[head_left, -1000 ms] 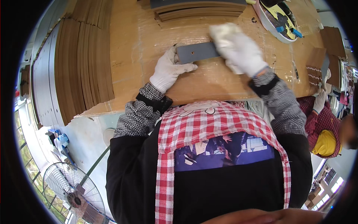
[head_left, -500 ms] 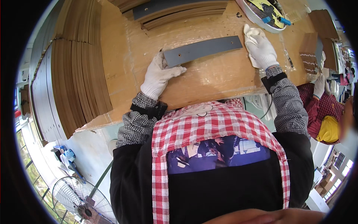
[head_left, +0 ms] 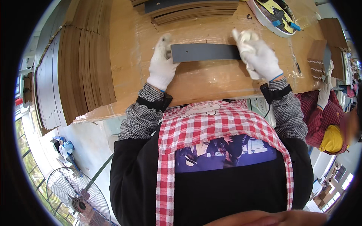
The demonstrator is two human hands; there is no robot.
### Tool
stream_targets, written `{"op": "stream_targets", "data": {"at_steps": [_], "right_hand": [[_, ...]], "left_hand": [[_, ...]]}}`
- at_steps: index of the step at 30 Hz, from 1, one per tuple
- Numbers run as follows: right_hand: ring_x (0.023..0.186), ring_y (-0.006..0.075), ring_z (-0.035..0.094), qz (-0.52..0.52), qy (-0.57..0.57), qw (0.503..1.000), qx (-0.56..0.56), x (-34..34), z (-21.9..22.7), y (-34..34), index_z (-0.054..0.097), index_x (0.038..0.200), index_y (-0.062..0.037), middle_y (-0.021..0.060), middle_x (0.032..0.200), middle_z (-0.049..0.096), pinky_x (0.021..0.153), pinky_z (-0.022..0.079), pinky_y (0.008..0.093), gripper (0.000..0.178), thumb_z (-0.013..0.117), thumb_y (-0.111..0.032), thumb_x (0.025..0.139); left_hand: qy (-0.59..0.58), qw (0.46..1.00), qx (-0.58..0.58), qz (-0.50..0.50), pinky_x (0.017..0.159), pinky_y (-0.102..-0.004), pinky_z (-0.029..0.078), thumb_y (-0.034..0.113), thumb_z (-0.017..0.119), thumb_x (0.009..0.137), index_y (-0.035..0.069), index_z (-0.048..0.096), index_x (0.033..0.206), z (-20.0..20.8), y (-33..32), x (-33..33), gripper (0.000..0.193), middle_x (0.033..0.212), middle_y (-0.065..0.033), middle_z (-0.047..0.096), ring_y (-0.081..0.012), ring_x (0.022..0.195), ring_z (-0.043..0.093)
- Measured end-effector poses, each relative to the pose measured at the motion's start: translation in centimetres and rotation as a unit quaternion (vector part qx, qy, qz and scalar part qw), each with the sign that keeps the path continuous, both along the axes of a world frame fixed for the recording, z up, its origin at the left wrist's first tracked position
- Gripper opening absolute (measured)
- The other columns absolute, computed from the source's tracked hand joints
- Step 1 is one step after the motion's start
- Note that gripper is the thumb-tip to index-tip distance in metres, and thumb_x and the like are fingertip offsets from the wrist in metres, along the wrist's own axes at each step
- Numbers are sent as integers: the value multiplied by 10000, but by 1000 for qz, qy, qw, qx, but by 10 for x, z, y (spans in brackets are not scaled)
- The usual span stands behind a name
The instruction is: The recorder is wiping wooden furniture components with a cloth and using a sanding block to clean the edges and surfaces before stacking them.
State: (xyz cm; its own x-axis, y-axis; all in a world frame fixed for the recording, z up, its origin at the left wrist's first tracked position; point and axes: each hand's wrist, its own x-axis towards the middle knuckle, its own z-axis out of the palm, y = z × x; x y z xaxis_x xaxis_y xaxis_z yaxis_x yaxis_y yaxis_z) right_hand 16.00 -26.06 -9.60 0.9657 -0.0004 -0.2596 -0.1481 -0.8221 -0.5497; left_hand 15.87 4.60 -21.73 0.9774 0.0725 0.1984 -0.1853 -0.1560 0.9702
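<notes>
A narrow dark grey panel (head_left: 207, 52) with a small hole near its left end is held above the bench. My left hand (head_left: 161, 66), in a white glove, grips the panel's left end, thumb near its lower edge. At the opposite end is my right hand (head_left: 264, 60), also gloved, closed on a bunched white cloth (head_left: 246, 37). Hand and cloth overlap the panel's right end and hide it; whether they press on it I cannot tell.
Tall stacks of brown-edged boards (head_left: 85, 71) stand on the left. More grey panels (head_left: 196, 11) lie piled at the far side. A white basin (head_left: 262, 19) with blue clips is at the far right, near a thin tool (head_left: 297, 66). A co-worker's gloved hand (head_left: 323, 94) is at right.
My right hand and the cloth have moved left onto the panel's right end. The panel now lies more level, and one hole shows where two did before.
</notes>
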Motion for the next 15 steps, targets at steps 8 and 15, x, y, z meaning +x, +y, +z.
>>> {"op": "stream_targets", "data": {"at_steps": [8, 15], "right_hand": [[1004, 311, 690, 29, -86, 987, -134, 7, -40, 3, 654, 1265, -37, 215, 1151, 662, 845, 542, 359, 435, 645, -262, 893], [851, 314, 704, 366, -171, 909, -103, 10, -29, 158, 703, 1036, -143, 159, 1007, 657, 752, 572, 416, 278, 639, -377, 900]], "left_hand": [[226, 910, -264, -228, 942, -383, 578, -71, 796, 770, -44, 380, 1447, 3, 20, -16, 795, 1298, -169, 584, -258, 1037, 676], [73, 962, 102, -244, 1117, -380, 425, 179, 752, 900, 68, 445, 1445, -18, 31, -4, 636, 1410, -93, 545, -220, 1317, 510]]}}
